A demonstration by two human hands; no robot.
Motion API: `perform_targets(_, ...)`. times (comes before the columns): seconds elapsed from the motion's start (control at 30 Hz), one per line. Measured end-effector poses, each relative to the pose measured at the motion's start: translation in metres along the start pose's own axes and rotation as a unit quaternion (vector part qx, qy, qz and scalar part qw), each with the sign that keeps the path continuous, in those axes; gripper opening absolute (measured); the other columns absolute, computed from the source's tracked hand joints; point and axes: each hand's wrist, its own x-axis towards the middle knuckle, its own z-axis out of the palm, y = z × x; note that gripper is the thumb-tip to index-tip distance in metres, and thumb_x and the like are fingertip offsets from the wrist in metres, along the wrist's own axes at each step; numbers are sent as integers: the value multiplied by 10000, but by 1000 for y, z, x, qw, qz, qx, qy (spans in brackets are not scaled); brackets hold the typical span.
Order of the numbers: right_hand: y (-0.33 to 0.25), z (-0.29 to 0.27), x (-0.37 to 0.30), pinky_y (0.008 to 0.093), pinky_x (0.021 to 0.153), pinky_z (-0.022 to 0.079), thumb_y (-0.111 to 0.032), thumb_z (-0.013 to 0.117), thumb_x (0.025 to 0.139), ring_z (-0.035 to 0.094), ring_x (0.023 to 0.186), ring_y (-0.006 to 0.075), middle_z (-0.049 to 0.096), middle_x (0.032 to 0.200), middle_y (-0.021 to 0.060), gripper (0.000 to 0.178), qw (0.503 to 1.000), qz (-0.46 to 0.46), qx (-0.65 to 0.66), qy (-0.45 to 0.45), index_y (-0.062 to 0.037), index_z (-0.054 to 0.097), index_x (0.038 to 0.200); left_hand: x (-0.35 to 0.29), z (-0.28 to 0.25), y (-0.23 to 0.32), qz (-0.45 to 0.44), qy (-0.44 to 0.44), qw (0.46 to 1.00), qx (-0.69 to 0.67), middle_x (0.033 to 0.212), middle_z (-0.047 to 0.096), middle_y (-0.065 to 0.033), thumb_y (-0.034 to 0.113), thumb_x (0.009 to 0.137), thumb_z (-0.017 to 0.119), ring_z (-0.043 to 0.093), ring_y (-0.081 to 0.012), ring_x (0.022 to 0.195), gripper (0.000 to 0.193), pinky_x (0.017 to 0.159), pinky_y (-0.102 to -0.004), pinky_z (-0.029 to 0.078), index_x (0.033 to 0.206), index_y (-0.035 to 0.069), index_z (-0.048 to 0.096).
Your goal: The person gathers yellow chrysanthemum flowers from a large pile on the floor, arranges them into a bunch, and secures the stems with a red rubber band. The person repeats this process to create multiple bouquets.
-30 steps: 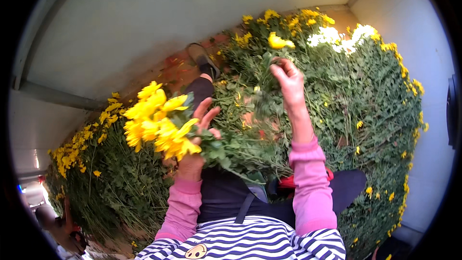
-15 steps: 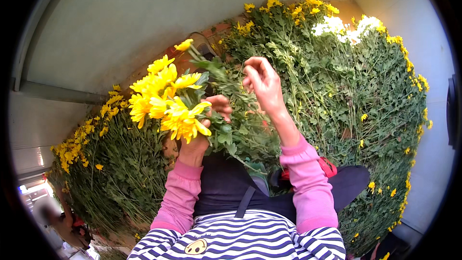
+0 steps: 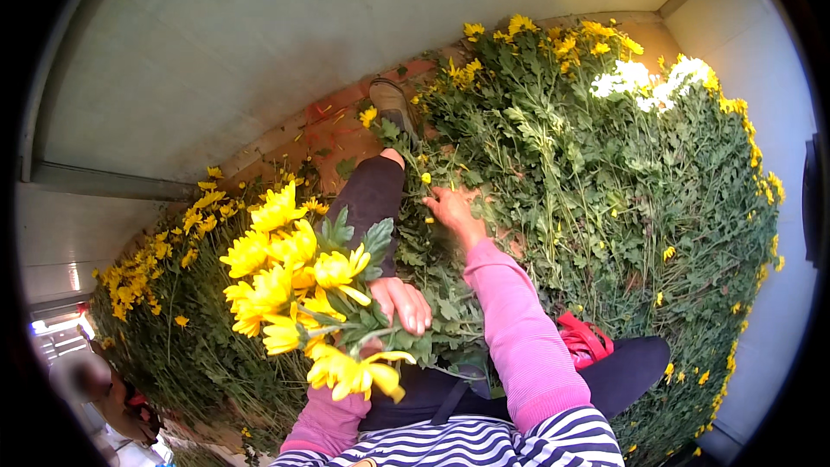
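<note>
A bunch of yellow chrysanthemums [image 3: 298, 268] is in my left hand [image 3: 400, 304], whose fingers wrap round the leafy stems below the blooms. The heads point left, and the stems run right across my lap. My right hand [image 3: 454, 210] reaches down to the leafy stems lying in front of me. Its fingers are stretched and apart, with no stem visible in them. One lone yellow chrysanthemum [image 3: 368, 116] lies beyond that hand, beside my shoe [image 3: 391, 104].
A wide heap of cut chrysanthemums [image 3: 588, 182] covers the floor to my right, with white blooms [image 3: 635, 82] at its far end. Another pile [image 3: 207, 320] lies to my left. Pale walls [image 3: 207, 52] stand around. A person [image 3: 117, 398] is at the lower left.
My left hand has lowered the bunch toward my lap. The right hand has dropped from mid-air to the stems on the floor. The lone flower, blurred before, now lies by my shoe.
</note>
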Motion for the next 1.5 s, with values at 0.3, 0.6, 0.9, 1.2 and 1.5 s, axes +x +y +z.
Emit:
perform_targets(0.3, -22, -53, -108, 350, 718, 505, -95, 563, 878, 617, 838, 237, 614, 999, 160, 275, 929, -221, 214, 207, 11, 609, 1127, 6, 25, 23, -31, 314, 945, 91, 1330, 426, -215, 228, 825, 731, 607, -263, 825, 280, 676, -399, 516, 910, 70, 516)
perform_targets(0.6, -25, -79, -220, 350, 833, 488, -112, 663, 803, 611, 973, 274, 607, 1088, 147, 359, 940, -335, 28, 52, -19, 596, 1143, 18, 57, 11, -64, 469, 874, 108, 1262, 480, -172, 214, 721, 748, 590, -184, 723, 483, 641, -348, 476, 1131, 50, 551)
perform_targets(0.9, -166, -145, -216, 274, 791, 502, -154, 631, 880, 598, 934, 139, 583, 1080, 66, 348, 899, -293, 311, -97, 15, 570, 1178, 14, 57, 4, -98, 372, 920, 78, 1012, 606, -101, 207, 756, 757, 590, -220, 668, 466, 593, -363, 445, 1137, 52, 540)
perform_targets(1.2, -125, -96, -209, 303, 908, 465, -74, 632, 887, 600, 998, 140, 660, 1080, 91, 124, 838, -306, 448, 58, 2, 708, 949, 9, 58, 6, -88, 425, 892, 128, 1297, 531, -164, 279, 758, 772, 588, -168, 709, 609, 615, -331, 480, 1253, 30, 517)
perform_targets(1.5, -22, -101, -218, 445, 1093, 332, -151, 744, 721, 408, 1296, 337, 261, 1507, 173, 665, 948, -241, 121, 168, -76, 489, 1331, 1, 42, 15, -47, 306, 947, 86, 1278, 451, -119, 225, 773, 682, 596, -155, 693, 524, 630, -317, 469, 1240, 54, 516)
